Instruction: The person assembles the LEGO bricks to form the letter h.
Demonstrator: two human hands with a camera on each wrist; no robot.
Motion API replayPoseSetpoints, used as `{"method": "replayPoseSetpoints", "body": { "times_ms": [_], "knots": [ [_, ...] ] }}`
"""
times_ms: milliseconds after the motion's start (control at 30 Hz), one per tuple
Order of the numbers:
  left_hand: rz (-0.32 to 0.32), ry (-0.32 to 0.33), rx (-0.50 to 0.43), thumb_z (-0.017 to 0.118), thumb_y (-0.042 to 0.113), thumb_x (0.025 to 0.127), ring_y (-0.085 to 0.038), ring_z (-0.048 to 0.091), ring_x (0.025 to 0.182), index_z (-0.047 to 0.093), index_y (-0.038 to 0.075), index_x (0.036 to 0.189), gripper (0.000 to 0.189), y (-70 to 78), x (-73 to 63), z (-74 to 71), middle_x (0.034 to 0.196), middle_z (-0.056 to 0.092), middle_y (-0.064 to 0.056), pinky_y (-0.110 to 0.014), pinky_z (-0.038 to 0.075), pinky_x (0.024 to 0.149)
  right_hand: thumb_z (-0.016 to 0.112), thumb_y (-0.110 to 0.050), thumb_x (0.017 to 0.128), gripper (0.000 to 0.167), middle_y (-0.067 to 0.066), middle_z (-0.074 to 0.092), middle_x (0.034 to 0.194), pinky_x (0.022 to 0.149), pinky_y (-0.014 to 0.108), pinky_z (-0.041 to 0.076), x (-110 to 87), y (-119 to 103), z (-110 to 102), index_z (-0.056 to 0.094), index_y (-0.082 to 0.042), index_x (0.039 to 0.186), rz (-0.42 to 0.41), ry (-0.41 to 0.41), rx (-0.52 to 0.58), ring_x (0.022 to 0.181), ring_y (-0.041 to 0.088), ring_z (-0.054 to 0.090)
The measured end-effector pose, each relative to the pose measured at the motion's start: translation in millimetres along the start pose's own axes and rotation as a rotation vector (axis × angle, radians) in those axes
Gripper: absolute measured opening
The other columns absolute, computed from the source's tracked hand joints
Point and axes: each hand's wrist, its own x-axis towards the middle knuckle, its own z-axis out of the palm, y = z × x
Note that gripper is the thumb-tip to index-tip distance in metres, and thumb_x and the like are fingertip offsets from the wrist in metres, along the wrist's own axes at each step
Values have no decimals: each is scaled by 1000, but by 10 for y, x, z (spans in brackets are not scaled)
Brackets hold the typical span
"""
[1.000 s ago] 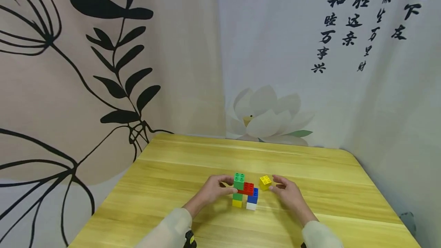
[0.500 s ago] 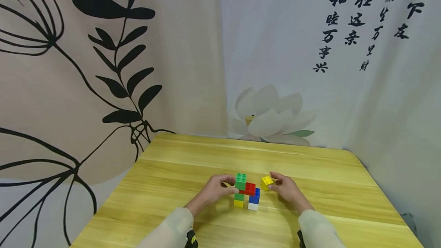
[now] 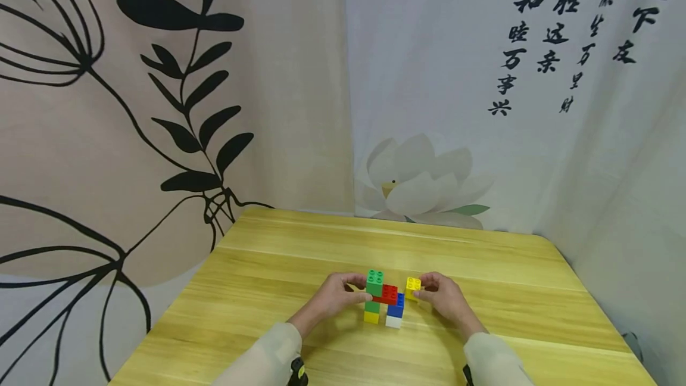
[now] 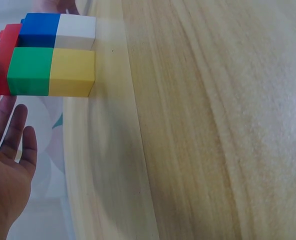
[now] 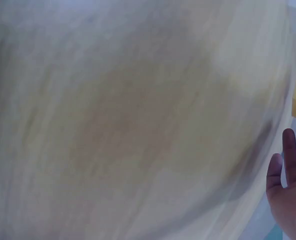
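My left hand (image 3: 334, 298) pinches the left side of a small toy brick build near the red level, thumb in front. In this build a green brick (image 3: 374, 282) sits on a red brick (image 3: 390, 295), which bridges two columns. The left column is a green brick (image 4: 30, 71) over a yellow brick (image 4: 72, 72); the right one is a blue brick (image 4: 39, 30) over a white brick (image 4: 76, 31). My right hand (image 3: 446, 298) pinches a separate yellow brick (image 3: 412, 286), studs up, just right of the build and apart from it.
A wooden table (image 3: 278, 255) lies beneath both hands. Behind it hangs a printed curtain (image 3: 300, 106) with dark plants, a pale lotus and black characters. The table's far edge runs along the curtain.
The loose yellow brick has turned from tilted to nearly straight in my right fingers, shifting slightly left and down. My left hand and the build stay nearly still.
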Motion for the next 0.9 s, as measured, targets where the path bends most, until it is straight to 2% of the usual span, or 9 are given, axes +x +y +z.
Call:
{"method": "replayPoseSetpoints", "body": {
  "times_ms": [67, 267, 433, 600, 900],
  "knots": [
    [-1, 0, -8, 79, 27, 86, -22, 59, 93, 73, 11, 110, 29, 7, -2, -6, 101, 66, 0, -35, 50, 81, 79, -21, 87, 34, 6, 68, 110, 96, 49, 47, -7, -32, -20, 64, -8, 115, -19, 22, 23, 103, 26, 61],
    [0, -1, -2, 80, 27, 86, -21, 59, 93, 72, 10, 111, 31, 9, -9, -9, 101, 66, -1, -35, 50, 80, 75, -22, 90, 46, 12, 67, 118, 92, 45, 51, -57, -222, -129, 61, -3, 130, -89, 57, 71, 111, 32, 60],
    [-1, -5, 1, 79, 28, 86, -22, 59, 92, 72, 11, 110, 30, 3, -5, -1, 101, 66, -1, -35, 51, 80, 74, -29, 91, 46, 11, 68, 118, 88, 43, 54, -90, -465, -203, 64, -5, 129, -136, 68, 69, 111, 32, 61],
    [6, 0, 15, 79, 27, 87, -20, 59, 92, 73, 11, 110, 28, 6, -3, 3, 101, 66, 0, -35, 50, 81, 75, -34, 89, 47, 9, 68, 116, 85, 38, 55, -95, -723, -225, 66, -7, 126, -160, 43, 109, 101, 26, 63],
    [-5, -2, 11, 78, 28, 88, -21, 60, 94, 73, 12, 111, 29, 42, -18, 2, 103, 66, 0, -36, 51, 83, 78, -30, 87, 44, 6, 69, 112, 80, 36, 55, -184, -1096, -171, 68, -7, 123, -210, -32, 149, 90, 22, 63]
  ]
}}
